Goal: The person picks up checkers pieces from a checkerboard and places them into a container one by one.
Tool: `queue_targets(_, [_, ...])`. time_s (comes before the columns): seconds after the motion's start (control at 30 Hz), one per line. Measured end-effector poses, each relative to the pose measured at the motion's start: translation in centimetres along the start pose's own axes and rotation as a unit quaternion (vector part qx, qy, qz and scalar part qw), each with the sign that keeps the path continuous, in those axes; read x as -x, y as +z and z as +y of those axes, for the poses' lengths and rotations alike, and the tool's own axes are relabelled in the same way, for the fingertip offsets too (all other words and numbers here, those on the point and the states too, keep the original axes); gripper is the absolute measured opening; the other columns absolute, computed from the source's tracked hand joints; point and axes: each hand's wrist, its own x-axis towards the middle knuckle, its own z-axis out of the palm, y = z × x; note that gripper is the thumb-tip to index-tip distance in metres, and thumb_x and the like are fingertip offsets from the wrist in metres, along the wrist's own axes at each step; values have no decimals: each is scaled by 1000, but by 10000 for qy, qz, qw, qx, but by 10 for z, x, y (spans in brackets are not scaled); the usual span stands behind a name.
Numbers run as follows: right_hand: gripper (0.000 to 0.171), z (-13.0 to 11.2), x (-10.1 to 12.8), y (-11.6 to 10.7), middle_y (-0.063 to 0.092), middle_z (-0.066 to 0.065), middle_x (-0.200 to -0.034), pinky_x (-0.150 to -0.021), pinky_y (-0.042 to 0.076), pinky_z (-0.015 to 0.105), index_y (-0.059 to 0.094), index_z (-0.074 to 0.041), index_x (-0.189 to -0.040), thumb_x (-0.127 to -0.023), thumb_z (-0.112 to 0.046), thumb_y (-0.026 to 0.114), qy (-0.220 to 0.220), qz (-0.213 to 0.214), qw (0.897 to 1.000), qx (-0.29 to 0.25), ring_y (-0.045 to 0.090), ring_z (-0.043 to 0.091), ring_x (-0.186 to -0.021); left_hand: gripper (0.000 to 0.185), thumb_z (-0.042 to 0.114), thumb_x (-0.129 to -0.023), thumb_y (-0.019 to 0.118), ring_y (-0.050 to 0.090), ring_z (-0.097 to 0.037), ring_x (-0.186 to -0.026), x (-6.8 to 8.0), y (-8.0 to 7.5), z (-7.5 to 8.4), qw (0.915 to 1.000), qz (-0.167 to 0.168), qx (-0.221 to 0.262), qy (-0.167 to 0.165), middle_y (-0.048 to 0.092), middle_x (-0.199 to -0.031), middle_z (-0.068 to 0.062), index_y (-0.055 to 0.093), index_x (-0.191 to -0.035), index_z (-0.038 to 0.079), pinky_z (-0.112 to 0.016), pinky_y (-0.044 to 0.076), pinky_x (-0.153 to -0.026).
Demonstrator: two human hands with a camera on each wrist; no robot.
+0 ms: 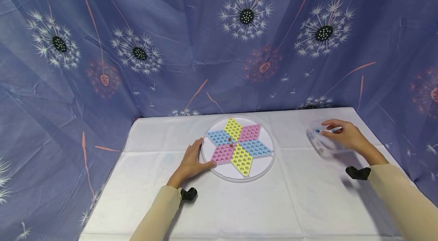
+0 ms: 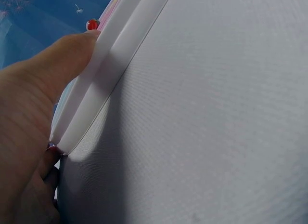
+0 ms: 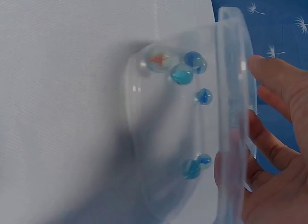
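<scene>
Nearest you, both sleeves are cut off by the lower edge of the head view, and a small black clip sits at each wrist. Your left hand [image 1: 192, 162] rests on the white cloth of the tabletop [image 1: 294, 195], its fingers [image 2: 57, 60] laid fairly straight against the rim of the round game board [image 1: 239, 174]. From the left wrist view only that smooth white rim shows, the star mostly hidden behind your thumb, with one red marble [image 2: 92, 24] peeking above it. The board is a clear, shallow disc bearing a six-pointed star of dimpled yellow, pink and blue panels; a dark marble or two sit near its centre, too small to count.

Further right, your right hand [image 1: 343, 135] grips the clear plastic dish [image 1: 321, 149], fingers [image 3: 276, 84] curled over its rim. The dish is glossy, rounded and see-through, blurred at the near edge. Inside lie several glass marbles [image 3: 182, 73], mostly blue, one with an orange swirl; the exact count is hard to make out.

Behind the tabletop hangs a wrinkled blue backdrop [image 1: 191, 35] printed with dandelion heads.
</scene>
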Motion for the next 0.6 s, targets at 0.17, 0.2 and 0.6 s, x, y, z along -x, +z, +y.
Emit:
queue_targets(0.17, [56, -7, -2, -9, 62, 30, -127, -79, 59, 52, 58, -4, -142, -99, -39, 69, -147, -137, 9998, 46, 64, 48, -107, 114, 48, -78, 87, 20, -33, -156, 0, 1, 0, 10000, 19, -5, -2, 28, -167, -16, 24, -163, 5, -44, 4, -130])
queue_targets(0.2, [57, -9, -2, -10, 62, 30, -127, -78, 60, 49, 57, -4, -142, -99, -39, 70, -184, -160, 9997, 47, 64, 48, -107, 114, 48, -78, 87, 20, -33, -156, 0, 1, -1, 10000, 15, -6, -3, 28, -167, -16, 24, -163, 5, -44, 4, -130])
queue_targets(0.6, [66, -36, -9, -23, 61, 28, -129, -70, 59, 31, 49, -9, -150, -95, -33, 76, -658, -403, 9970, 86, 66, 46, -107, 114, 49, -78, 86, 21, -35, -155, 0, 0, -1, 9999, 56, -60, 106, 28, -166, -17, 24, -162, 3, -47, 7, -130])
